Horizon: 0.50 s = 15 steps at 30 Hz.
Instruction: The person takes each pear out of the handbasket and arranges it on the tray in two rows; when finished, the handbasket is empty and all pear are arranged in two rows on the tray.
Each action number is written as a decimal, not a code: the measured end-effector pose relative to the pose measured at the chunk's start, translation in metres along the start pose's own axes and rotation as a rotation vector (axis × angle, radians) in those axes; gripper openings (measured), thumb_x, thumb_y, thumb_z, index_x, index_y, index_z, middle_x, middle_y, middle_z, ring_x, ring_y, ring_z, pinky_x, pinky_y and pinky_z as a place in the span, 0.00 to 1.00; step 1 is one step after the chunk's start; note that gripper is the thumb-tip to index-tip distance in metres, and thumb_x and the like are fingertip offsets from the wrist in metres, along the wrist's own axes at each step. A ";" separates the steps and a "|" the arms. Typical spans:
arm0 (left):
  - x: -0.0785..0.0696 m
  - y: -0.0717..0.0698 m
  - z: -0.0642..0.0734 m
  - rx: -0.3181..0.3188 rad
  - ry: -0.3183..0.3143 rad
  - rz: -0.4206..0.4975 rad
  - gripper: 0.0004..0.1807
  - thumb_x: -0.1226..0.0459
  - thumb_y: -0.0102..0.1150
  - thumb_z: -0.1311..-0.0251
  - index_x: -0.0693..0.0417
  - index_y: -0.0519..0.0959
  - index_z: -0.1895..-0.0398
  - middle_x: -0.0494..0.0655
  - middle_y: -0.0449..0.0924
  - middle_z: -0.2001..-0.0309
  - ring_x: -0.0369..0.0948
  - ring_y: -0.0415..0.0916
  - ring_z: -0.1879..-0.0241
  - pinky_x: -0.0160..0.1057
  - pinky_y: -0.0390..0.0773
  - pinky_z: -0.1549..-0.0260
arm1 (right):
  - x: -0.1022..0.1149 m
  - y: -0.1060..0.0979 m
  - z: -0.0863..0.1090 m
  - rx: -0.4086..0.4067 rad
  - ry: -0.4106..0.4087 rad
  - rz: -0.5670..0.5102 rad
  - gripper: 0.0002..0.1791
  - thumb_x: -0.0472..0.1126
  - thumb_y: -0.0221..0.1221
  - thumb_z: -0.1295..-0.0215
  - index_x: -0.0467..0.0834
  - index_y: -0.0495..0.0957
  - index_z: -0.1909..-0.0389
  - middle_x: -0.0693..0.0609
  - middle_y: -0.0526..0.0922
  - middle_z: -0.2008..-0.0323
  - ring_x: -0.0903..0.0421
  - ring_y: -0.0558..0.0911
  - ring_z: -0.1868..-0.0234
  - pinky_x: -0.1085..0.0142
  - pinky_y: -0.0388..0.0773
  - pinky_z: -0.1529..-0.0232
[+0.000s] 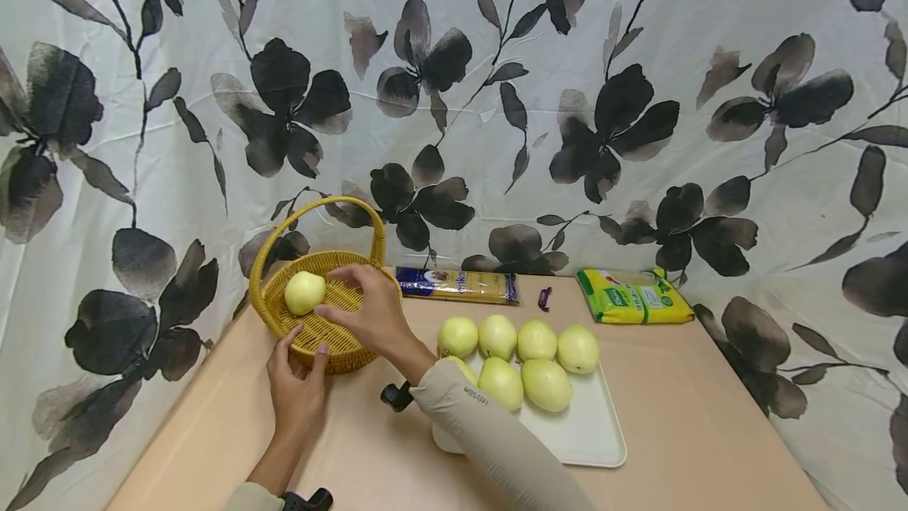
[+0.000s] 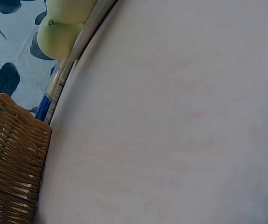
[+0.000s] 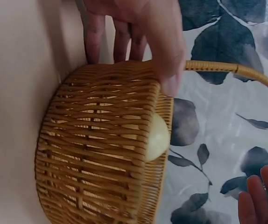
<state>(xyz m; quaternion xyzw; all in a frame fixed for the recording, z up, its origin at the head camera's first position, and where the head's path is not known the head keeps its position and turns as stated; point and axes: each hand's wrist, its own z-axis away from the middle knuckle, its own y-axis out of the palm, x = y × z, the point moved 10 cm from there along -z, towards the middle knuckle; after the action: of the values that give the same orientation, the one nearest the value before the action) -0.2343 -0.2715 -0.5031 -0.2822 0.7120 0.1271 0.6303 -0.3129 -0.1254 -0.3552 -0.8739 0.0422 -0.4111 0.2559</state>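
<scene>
A yellow wicker basket [image 1: 340, 259] with a tall arched handle stands at the left of the table. One pale yellow-green pear [image 1: 305, 293] lies inside it, by the left wall. My left hand [image 1: 298, 393] holds the near rim; the right wrist view shows its thumb [image 3: 170, 86] over the edge and the other fingers along the outside. Over the basket hovers my right hand [image 1: 372, 318], its fingers apart and nothing between them, just right of the pear. Its fingertips [image 3: 253, 198] also appear at the lower right of the right wrist view.
Several similar pears [image 1: 548, 385] sit on a white tray [image 1: 596, 436], right of the basket and partly behind my right sleeve. Along the back lie a pasta packet [image 1: 461, 286], a small purple-wrapped sweet [image 1: 544, 299] and a yellow-green packet [image 1: 634, 296]. A floral curtain [image 1: 496, 101] hangs behind.
</scene>
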 end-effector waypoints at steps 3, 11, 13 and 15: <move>-0.001 -0.002 -0.001 -0.012 0.009 -0.003 0.34 0.54 0.60 0.22 0.43 0.62 0.18 0.60 0.49 0.20 0.60 0.59 0.22 0.66 0.68 0.27 | -0.007 0.014 -0.008 0.012 0.036 -0.040 0.27 0.45 0.79 0.39 0.48 0.83 0.41 0.55 0.86 0.45 0.58 0.84 0.44 0.66 0.83 0.39; 0.001 -0.004 -0.003 -0.041 0.025 0.007 0.33 0.58 0.62 0.24 0.47 0.64 0.19 0.62 0.52 0.21 0.61 0.61 0.24 0.67 0.70 0.29 | -0.035 0.051 -0.021 0.009 0.159 -0.130 0.29 0.47 0.77 0.37 0.48 0.81 0.37 0.52 0.87 0.42 0.54 0.85 0.42 0.66 0.82 0.39; 0.001 -0.003 -0.003 -0.039 0.028 0.009 0.33 0.59 0.62 0.24 0.47 0.64 0.19 0.61 0.52 0.22 0.60 0.61 0.24 0.66 0.70 0.29 | -0.041 0.058 -0.023 0.002 0.165 -0.144 0.29 0.47 0.76 0.36 0.47 0.80 0.37 0.51 0.86 0.41 0.50 0.85 0.41 0.64 0.82 0.38; 0.001 -0.002 -0.003 -0.041 0.030 0.005 0.33 0.59 0.61 0.24 0.47 0.64 0.19 0.60 0.53 0.22 0.59 0.61 0.24 0.63 0.71 0.30 | -0.046 0.063 -0.026 -0.003 0.164 -0.150 0.29 0.48 0.76 0.36 0.48 0.80 0.37 0.51 0.86 0.41 0.49 0.85 0.41 0.64 0.83 0.39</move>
<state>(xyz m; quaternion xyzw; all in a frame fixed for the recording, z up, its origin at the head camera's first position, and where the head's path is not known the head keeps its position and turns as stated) -0.2355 -0.2752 -0.5031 -0.2951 0.7195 0.1390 0.6132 -0.3542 -0.1778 -0.4042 -0.8384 -0.0019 -0.4993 0.2186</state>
